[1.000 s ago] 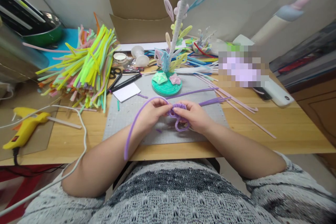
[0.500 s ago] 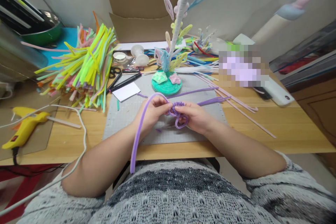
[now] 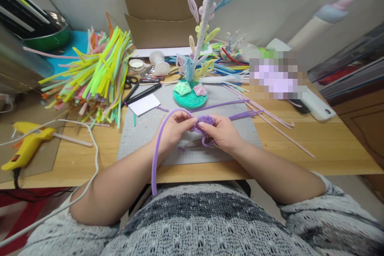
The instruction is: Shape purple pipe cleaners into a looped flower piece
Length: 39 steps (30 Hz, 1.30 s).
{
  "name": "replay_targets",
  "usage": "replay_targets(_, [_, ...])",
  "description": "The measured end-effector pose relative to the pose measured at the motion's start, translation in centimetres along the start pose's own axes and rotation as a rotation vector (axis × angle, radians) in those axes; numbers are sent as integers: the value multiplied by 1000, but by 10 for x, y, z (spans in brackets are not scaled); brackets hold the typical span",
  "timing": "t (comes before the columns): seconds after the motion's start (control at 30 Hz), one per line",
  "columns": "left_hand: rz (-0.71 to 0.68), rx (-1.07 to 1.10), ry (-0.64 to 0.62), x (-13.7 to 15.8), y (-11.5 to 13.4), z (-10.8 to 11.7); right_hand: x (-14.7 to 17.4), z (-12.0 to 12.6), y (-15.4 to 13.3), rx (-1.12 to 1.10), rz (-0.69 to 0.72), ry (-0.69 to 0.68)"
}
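Observation:
Between my hands, above the grey cutting mat [image 3: 141, 144], is a coiled purple pipe cleaner [image 3: 207, 120] with a loop hanging below the coil. My left hand [image 3: 177, 126] pinches its left side. From there a long purple end arcs over that hand and hangs down past the table edge. My right hand [image 3: 223, 132] grips the coil's right side between thumb and fingers. Behind them stands a pipe-cleaner figure on a round green base [image 3: 190, 98], with a white wrapped stem [image 3: 204, 24] and pastel loops and flowers. Purple pipe cleaners [image 3: 246, 115] lie right of my hands.
A big bundle of coloured pipe cleaners [image 3: 102, 72] sits at the left, near black scissors [image 3: 131, 83], pens [image 3: 145, 94] and a white card [image 3: 144, 104]. A yellow glue gun [image 3: 30, 144] with its cord lies far left. Pink pipe cleaners [image 3: 282, 130] stretch across the right side.
My right hand has shifted its grip, its thumb now lying across the coil, which shows more of its round face. The hanging purple end has swung slightly right.

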State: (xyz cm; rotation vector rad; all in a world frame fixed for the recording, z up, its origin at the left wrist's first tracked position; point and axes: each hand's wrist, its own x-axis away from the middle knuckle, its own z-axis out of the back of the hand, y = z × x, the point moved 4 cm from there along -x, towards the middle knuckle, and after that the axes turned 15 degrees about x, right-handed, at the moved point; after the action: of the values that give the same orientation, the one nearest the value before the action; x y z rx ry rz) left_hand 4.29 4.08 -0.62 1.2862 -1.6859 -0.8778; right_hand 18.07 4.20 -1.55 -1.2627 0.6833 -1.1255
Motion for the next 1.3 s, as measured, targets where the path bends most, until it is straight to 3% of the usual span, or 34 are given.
replay_targets(0.2, [33, 70, -28, 0, -3, -1, 1, 3, -3, 39, 42, 25])
replay_targets(0.4, [146, 247, -78, -2, -8, 2, -2, 2, 4, -108, 0, 12])
replay_targets(0.77, [44, 192, -30, 0, -3, 1, 1, 5, -3, 93, 18, 57])
replay_targets(1.13, [344, 519, -80, -3, -22, 2, 4, 3, -7, 192, 28, 110])
replay_targets(1.3, [347, 506, -92, 1, -16, -2, 5, 2, -8, 203, 51, 127])
